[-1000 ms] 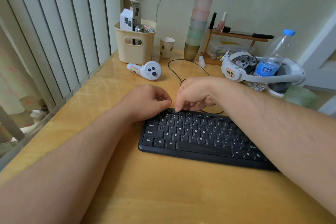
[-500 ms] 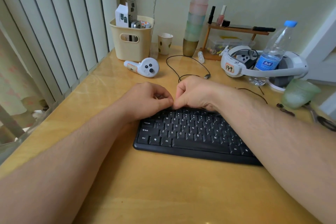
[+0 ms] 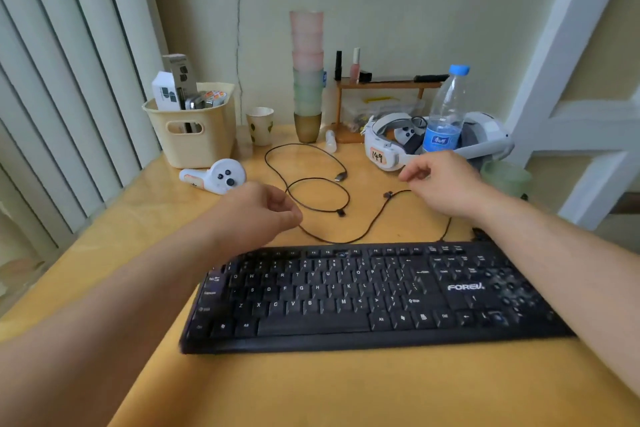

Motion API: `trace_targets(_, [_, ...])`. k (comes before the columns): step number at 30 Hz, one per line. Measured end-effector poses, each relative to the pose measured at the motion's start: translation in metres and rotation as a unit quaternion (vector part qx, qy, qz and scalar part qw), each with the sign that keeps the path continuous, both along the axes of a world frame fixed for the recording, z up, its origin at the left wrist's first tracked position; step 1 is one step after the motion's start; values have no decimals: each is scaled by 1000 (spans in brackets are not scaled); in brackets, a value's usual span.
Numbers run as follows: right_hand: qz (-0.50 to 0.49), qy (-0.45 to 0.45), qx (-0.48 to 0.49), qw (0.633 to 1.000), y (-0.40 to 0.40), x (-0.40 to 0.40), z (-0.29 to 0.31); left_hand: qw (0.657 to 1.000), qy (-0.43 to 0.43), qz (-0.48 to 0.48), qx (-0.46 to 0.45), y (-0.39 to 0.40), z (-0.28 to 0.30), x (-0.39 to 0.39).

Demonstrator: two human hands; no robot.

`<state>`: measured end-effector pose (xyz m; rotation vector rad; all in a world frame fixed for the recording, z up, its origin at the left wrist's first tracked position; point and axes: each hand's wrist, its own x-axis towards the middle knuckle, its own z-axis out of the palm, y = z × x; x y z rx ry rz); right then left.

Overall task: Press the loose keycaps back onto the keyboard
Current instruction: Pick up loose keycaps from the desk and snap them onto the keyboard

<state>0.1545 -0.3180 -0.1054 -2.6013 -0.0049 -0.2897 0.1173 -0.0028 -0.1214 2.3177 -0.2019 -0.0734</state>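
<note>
The flat black plastic keyboard (image 3: 363, 298) lies near the front edge of the yellow wooden desk (image 3: 311, 392); no loose keycap shows anywhere, and blur hides any gap in its rows. Such caps would likely be light, hard and slick, best pinched by their side walls and pressed straight down on the stem. Beyond the keyboard's far edge both hands hover, the left hand (image 3: 263, 215) loosely curled beside the thin black cable (image 3: 322, 184), the right hand (image 3: 443, 180) with fingertips drawn together; whether either holds something I cannot tell.
</note>
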Motion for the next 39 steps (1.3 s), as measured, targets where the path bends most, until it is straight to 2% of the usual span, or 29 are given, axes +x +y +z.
trace_targets(3, [-4, 2, -35, 999, -5, 14, -10, 999, -40, -15, 26, -37, 5, 8])
trace_targets(9, [28, 17, -70, 997, 13, 36, -30, 996, -35, -33, 69, -92, -1, 34])
trace_targets(14, [5, 21, -91, 996, 21, 47, -40, 996, -21, -28, 84, -104, -6, 46])
trace_targets(17, [26, -3, -47, 999, 26, 37, -28, 999, -11, -24, 37, -97, -5, 44])
trace_targets(19, [68, -38, 35, 996, 31, 14, -15, 1000, -1, -6, -28, -86, 1, 40])
trace_targets(22, [138, -62, 146, 978, 39, -31, -8, 995, 8, 3, -96, -64, 13, 27])
trace_targets(25, [171, -114, 194, 959, 44, -57, -14, 993, 18, -23, -113, -50, 19, 6])
trace_targets(32, [169, -190, 213, 944, 51, -63, -29, 991, -9, -43, -130, -53, 9, -34])
trace_targets(39, [205, -225, 203, 931, 56, -64, -34, 988, -28, -49, -145, -53, 5, -43])
